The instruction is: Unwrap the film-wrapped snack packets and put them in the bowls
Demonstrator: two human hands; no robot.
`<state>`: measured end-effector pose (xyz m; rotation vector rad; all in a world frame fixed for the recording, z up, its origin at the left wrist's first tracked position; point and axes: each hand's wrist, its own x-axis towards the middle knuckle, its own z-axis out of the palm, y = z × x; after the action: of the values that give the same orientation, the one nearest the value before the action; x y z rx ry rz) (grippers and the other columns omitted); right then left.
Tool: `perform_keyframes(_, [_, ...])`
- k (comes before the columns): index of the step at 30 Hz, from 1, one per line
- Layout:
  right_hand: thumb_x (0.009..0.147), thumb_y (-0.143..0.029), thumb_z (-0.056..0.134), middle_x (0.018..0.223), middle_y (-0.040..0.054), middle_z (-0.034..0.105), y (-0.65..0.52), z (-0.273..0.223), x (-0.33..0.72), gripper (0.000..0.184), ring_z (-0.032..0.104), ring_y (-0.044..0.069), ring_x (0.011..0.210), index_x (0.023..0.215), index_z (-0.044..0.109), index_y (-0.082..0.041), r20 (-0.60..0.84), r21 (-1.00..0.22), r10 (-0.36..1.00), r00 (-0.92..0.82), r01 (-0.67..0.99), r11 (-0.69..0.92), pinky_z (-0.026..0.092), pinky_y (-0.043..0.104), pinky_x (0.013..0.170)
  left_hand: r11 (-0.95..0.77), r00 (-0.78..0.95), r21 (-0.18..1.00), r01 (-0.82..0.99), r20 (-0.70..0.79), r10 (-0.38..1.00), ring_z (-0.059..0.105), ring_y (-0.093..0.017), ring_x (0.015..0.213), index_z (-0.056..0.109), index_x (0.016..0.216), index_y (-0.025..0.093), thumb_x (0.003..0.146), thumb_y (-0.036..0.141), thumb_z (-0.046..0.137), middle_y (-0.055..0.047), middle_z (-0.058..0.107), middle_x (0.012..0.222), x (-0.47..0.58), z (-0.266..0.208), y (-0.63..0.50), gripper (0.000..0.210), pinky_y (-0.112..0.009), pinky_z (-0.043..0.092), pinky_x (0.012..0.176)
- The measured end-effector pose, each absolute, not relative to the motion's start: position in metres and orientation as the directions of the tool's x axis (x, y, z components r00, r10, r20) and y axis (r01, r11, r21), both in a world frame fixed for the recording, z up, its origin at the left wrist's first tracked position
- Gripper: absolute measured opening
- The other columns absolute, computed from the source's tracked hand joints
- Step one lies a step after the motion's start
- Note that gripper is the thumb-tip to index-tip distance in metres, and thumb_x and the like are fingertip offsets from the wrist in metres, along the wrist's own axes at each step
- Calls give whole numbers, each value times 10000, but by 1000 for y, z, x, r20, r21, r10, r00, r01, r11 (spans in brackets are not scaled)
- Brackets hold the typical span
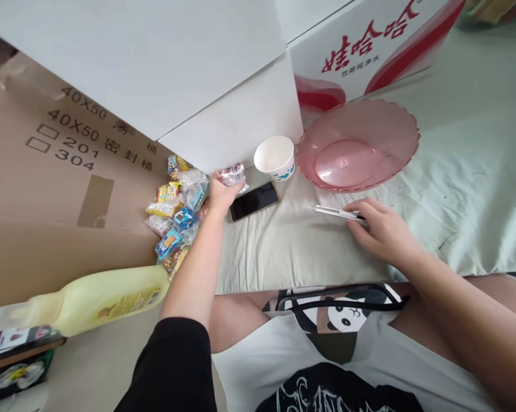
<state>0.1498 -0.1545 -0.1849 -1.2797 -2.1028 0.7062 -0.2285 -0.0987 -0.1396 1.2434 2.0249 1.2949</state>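
Observation:
My left hand (224, 191) is closed around a small snack packet (232, 174) in shiny clear wrapping, beside the white box. Just right of that hand a dark phone (255, 201) lies flat on the cloth. Close to my left wrist is a heap of wrapped snacks (184, 218) in several colours. My right hand (380, 229) grips a utility knife (335, 212), its tip pointing left over the cloth. A white paper cup (275, 157) stands upright beyond the phone. Right of the cup sits a pink scalloped plastic bowl (356, 182) with nothing in it.
White cartons (236, 123) with red print line the back. On the left stands a brown cardboard box (124, 189), with a yellow bottle (115, 297) lying in front of it. Pale green cloth (300, 257) covers the surface; its front edge runs above my lap.

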Motion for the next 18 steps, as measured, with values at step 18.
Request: perform_keyframes(18, [933,-336,490,915,67,774,-210,-171,93,348,610,164,594,1223,626,-201,20,-842,974,-224,522,137,515,324,612,287,-30,880,-378,-322,946,630,-274,1247,507,1273,314,609,277,870,-51,621,1366,-167,-174,-229,758,-436,577,996])
